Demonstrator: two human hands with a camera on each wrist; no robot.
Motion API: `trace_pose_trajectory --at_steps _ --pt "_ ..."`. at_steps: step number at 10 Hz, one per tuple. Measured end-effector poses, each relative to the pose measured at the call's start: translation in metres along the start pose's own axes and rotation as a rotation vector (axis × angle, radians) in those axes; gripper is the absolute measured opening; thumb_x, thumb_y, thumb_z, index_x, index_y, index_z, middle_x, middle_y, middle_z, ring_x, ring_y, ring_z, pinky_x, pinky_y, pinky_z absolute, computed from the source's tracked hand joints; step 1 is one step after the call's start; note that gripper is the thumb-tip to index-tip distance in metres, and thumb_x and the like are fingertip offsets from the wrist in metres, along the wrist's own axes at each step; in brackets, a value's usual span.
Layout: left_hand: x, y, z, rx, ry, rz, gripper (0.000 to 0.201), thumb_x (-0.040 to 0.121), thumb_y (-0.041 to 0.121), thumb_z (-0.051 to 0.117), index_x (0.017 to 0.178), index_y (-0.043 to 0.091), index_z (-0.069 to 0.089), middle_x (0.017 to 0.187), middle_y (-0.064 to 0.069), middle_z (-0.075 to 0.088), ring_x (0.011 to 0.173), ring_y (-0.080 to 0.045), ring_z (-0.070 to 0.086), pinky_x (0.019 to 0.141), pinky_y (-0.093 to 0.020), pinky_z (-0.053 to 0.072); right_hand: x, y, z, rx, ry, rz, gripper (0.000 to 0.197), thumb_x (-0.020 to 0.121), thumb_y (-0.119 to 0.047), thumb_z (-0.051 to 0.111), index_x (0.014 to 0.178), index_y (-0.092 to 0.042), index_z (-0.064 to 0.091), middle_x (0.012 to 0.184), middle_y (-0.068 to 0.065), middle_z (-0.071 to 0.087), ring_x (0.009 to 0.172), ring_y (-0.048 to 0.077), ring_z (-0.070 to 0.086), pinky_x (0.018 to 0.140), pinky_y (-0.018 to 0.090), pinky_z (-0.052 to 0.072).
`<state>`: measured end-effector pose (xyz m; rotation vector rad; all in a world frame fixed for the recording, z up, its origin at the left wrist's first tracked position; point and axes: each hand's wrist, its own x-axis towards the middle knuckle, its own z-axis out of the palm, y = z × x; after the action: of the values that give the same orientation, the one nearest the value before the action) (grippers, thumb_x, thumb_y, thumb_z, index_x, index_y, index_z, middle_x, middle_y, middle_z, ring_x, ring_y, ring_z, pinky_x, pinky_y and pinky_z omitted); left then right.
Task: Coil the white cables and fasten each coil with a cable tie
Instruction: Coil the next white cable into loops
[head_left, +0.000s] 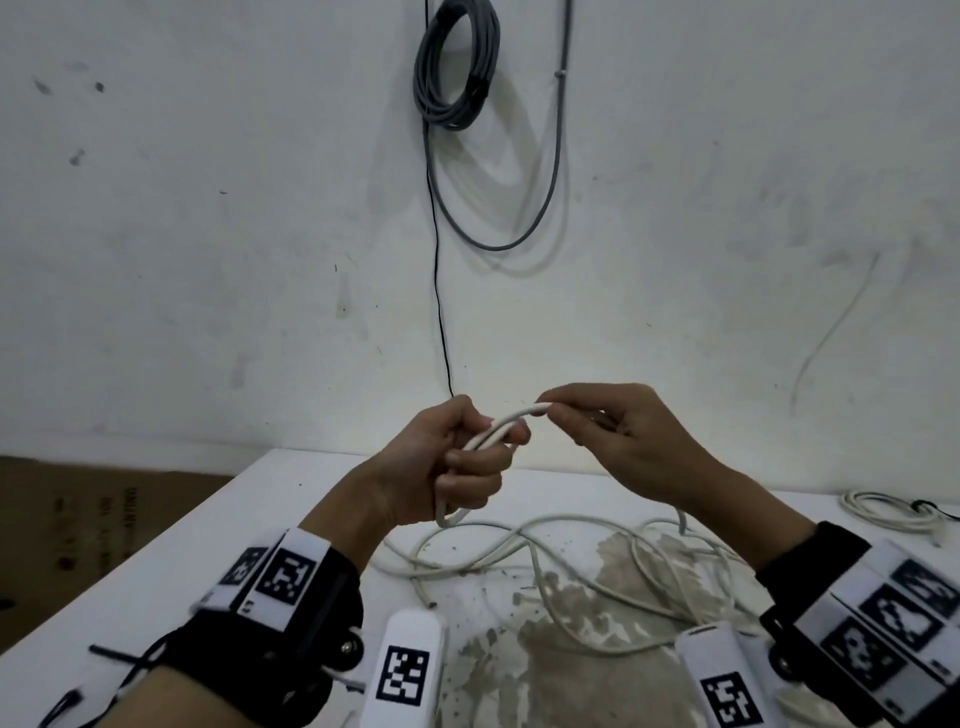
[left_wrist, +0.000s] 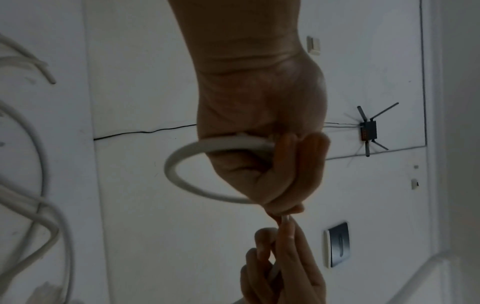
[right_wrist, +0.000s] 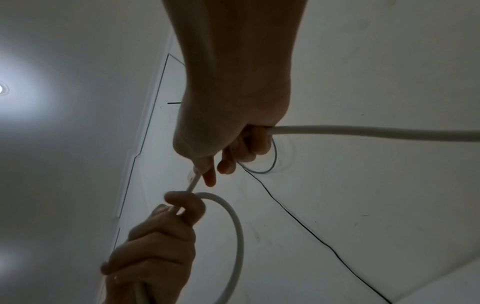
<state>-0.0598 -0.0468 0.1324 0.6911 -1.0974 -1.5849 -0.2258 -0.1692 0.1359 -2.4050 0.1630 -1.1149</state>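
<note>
Both hands up above the counter (head_left: 291, 483), close together w/ a white cable (head_left: 506, 422) between them. Left hand (head_left: 441, 467) grip curled round a small loop of it; right hand (head_left: 613, 441) grip pinching the cable just past the loop. Rest of cable lies tangled on counter below. Another white coil (head_left: 883, 512) far right; grey coil (head_left: 457, 67) on wall.

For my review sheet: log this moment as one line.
stage: coiling | left hand: grips first loop of white cable | right hand: pinches cable | rest of cable: loose on table | tie: not on
</note>
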Motion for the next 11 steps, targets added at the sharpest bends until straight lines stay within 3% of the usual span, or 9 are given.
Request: trace_pose_trajectory --at_steps 1,2,3,4,5,7,8,9,11 --pt "0.002 -0.007 -0.002 -0.181 -0.099 -0.028 0.018 0.083 0.01 0.038 0.084 0.003 0.055 0.049 0.001 0.027 0.03 -0.012 0.029 0.032 -0.021 0.024 0.001 -0.004 -0.002 -0.057 -0.067 -0.014 0.018 0.092 -0.021 0.056 0.097 -0.013 0.072 0.072 -0.011 0.066 0.062 0.008 0.055 0.058 0.017 0.041" --pt "-0.004 -0.008 0.002 -0.253 -0.094 0.085 0.02 0.086 0.005 0.031 0.086 -0.002 0.049 0.044 0.001 0.02 0.031 -0.01 0.019 0.037 -0.021 0.012 -0.002 -0.013 0.003 0.158 -0.202 0.134 0.026 0.098 -0.023 0.044 0.092 -0.01 0.066 0.077 0.006 0.07 0.044 0.005 0.043 0.047 0.014 0.035" --pt "0.002 -0.013 0.004 -0.265 -0.114 0.163 0.021 0.09 0.013 0.034 0.082 0.001 0.051 0.043 0.004 0.021 0.033 -0.009 0.022 0.038 -0.022 0.018 -0.005 -0.02 0.005 0.367 -0.21 0.297 0.035 0.098 -0.029 0.039 0.075 -0.008 0.056 0.05 0.004 0.058 0.041 0.013 0.033 0.041 0.019 0.029" --pt "0.013 -0.017 0.004 -0.014 0.164 0.175 0.026 0.092 0.029 0.044 0.073 0.012 0.053 0.041 0.008 0.029 0.037 -0.007 0.033 0.042 -0.018 0.032 -0.001 -0.019 0.0 0.297 -0.101 0.341 0.038 0.098 -0.025 0.043 0.065 -0.01 0.051 0.038 -0.004 0.047 0.038 0.012 0.033 0.039 0.019 0.028" --pt "0.016 -0.019 0.007 0.261 0.4 0.216 0.028 0.096 0.031 0.039 0.079 0.013 0.049 0.045 0.009 0.033 0.044 -0.008 0.044 0.049 -0.02 0.042 0.001 -0.016 -0.003 0.223 -0.047 0.37 0.034 0.099 -0.022 0.041 0.073 -0.008 0.058 0.037 -0.003 0.048 0.034 0.009 0.035 0.04 0.019 0.03" --pt "0.019 -0.024 0.019 0.368 0.51 0.277 0.028 0.101 0.021 0.033 0.079 0.01 0.047 0.048 0.009 0.03 0.032 -0.003 0.021 0.035 -0.011 0.02 -0.002 -0.009 0.005 0.097 0.026 0.307 0.025 0.099 -0.018 0.043 0.092 -0.006 0.063 0.042 0.003 0.05 0.034 0.003 0.042 0.041 0.013 0.033" --pt "0.017 -0.02 0.021 0.317 0.518 0.318 0.028 0.1 0.019 0.033 0.078 0.009 0.048 0.044 0.01 0.028 0.029 -0.002 0.018 0.033 -0.01 0.017 -0.001 -0.009 0.005 0.101 -0.003 0.292 0.024 0.098 -0.025 0.044 0.096 -0.013 0.065 0.051 0.008 0.059 0.037 0.002 0.047 0.043 0.012 0.034" --pt "0.011 -0.012 0.021 0.192 0.534 0.395 0.028 0.099 0.019 0.034 0.078 0.008 0.05 0.042 0.01 0.028 0.026 0.001 0.019 0.029 -0.009 0.014 -0.002 -0.007 0.002 0.234 -0.028 0.3 0.024 0.098 -0.029 0.043 0.101 -0.017 0.064 0.064 0.011 0.065 0.04 0.007 0.046 0.043 0.016 0.036" --pt "-0.007 0.015 0.007 -0.048 0.558 0.609 0.03 0.099 0.022 0.031 0.078 0.012 0.049 0.038 0.007 0.031 0.022 -0.002 0.024 0.027 -0.012 0.011 -0.03 0.034 -0.003 0.187 -0.061 0.349 0.034 0.098 -0.03 0.042 0.083 -0.006 0.06 0.056 0.003 0.055 0.056 0.015 0.052 0.066 0.037 0.045"
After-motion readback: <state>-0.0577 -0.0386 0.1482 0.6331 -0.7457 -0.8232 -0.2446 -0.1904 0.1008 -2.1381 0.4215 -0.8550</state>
